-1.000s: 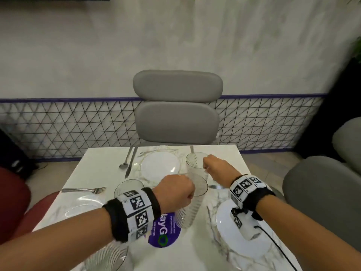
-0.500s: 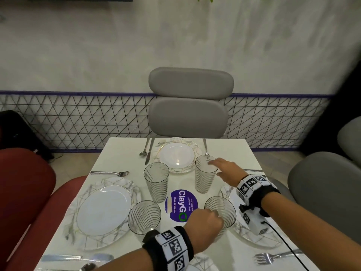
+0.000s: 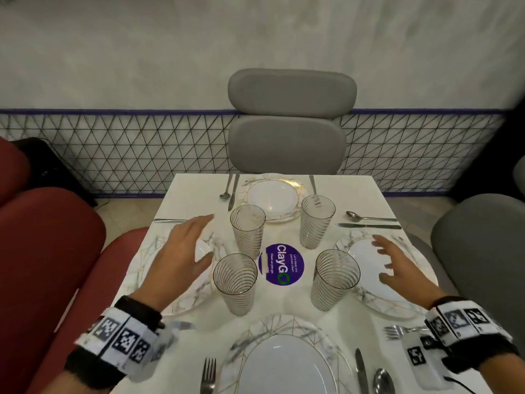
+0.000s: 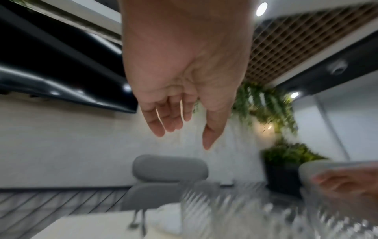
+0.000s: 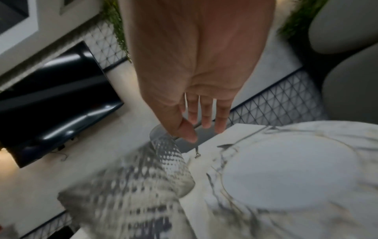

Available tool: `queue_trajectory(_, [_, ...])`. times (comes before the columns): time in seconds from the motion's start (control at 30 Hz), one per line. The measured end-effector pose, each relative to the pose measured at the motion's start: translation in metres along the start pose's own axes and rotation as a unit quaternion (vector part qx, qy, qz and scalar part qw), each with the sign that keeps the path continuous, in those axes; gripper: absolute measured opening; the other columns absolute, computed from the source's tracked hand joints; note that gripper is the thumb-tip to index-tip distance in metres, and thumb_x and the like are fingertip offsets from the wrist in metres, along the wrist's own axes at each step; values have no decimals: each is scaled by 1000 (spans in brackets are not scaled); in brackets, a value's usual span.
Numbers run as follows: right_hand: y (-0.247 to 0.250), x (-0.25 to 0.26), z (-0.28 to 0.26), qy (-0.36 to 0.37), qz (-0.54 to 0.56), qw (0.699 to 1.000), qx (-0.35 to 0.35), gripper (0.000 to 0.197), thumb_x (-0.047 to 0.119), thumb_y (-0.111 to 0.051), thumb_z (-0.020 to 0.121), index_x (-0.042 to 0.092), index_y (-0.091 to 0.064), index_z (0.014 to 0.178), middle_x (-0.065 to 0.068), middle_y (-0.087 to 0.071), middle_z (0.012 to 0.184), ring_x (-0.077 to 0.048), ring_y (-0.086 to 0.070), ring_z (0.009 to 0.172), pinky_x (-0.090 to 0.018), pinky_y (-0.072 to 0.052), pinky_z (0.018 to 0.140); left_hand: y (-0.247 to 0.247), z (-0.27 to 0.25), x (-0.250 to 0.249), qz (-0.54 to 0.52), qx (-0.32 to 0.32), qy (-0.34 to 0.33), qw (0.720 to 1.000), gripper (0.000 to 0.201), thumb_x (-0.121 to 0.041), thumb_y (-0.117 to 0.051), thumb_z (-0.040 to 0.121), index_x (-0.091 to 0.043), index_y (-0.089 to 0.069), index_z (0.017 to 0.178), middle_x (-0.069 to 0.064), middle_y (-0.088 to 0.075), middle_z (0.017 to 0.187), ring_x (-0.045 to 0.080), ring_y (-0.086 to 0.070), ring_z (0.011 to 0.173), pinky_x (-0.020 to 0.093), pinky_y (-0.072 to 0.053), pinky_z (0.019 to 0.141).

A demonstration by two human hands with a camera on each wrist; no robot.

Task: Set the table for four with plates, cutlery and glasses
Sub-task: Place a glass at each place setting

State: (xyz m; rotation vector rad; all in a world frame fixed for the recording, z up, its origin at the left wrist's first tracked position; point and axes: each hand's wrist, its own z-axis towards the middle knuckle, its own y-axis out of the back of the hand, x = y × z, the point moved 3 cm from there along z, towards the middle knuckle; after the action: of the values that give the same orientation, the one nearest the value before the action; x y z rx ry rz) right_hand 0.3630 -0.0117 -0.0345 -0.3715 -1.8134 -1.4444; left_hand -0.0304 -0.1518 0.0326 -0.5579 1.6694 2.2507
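Observation:
Several striped glasses stand upright round a purple sticker (image 3: 281, 264) on the white table (image 3: 196, 184): a far left glass (image 3: 247, 234), a far right glass (image 3: 316, 220), a near left glass (image 3: 235, 282) and a near right glass (image 3: 333, 278). Marbled plates lie at the far side (image 3: 272, 196), the right (image 3: 397, 305), the near side (image 3: 284, 362) and the left, half hidden under my left hand (image 3: 184, 251). That hand hovers open, holding nothing. My right hand (image 3: 395, 265) floats open above the right plate. Both palms look empty in the wrist views, left hand (image 4: 184, 100), right hand (image 5: 194, 105).
Cutlery flanks the plates: a spoon and knife (image 3: 369, 220) at the right, a fork (image 3: 208, 375) near me, a knife and spoon (image 3: 230, 191) at the far side. A grey chair (image 3: 289, 123) stands opposite, a red seat (image 3: 51, 251) left, a grey chair (image 3: 480, 251) right.
Both hands have let go of the glasses they held and drawn apart, outward and back, and are now open. The last glasses stand on the table. My view has tilted down.

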Motion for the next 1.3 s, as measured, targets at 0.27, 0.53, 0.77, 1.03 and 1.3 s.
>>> queue_trajectory(0.27, [-66, -14, -31, -51, 168, 983, 51, 117, 15, -86, 57, 26, -9, 144, 1, -31, 136, -20, -35, 128, -31, -33, 99, -77, -57, 71, -157, 188, 171, 954, 108, -31, -83, 67, -28, -14, 149, -7, -22, 153, 13, -26, 138, 16, -38, 97])
queue_trajectory(0.53, [-93, 6, -19, -41, 281, 959, 14, 113, 30, -90, 30, 20, -26, 123, 18, -43, 115, -2, -49, 104, -9, -48, 79, -103, -43, 27, -284, 144, 161, 934, 117, -72, -76, 39, -31, -26, 136, -21, -44, 133, 1, -40, 123, 27, -32, 107])
queue_trajectory(0.77, [-81, -10, -29, -52, 263, 963, 15, 94, 16, -83, 48, 13, -31, 127, 12, -46, 120, 0, -49, 109, -22, -44, 90, -104, -41, 32, -306, 124, 186, 925, 115, -65, -80, 40, -29, -26, 134, -13, -47, 127, 10, -44, 120, 25, -34, 103])
queue_trajectory(1.03, [-85, -10, -21, -55, 260, 963, 42, 81, -10, -74, 66, 16, -30, 128, 9, -45, 119, 1, -49, 105, -9, -49, 73, -112, -42, 32, -310, 94, 194, 926, 75, -18, -83, 66, -28, -36, 124, -4, -54, 124, 16, -51, 115, 28, -39, 104])
queue_trajectory(1.3, [-85, -9, -21, -41, 258, 964, 58, 91, -6, -76, 62, 16, -23, 132, 8, -41, 125, 0, -46, 110, -3, -47, 79, -111, -44, 33, -324, 113, 189, 920, 98, -53, -84, 49, -34, -32, 129, -8, -49, 130, 12, -47, 120, 22, -35, 102])
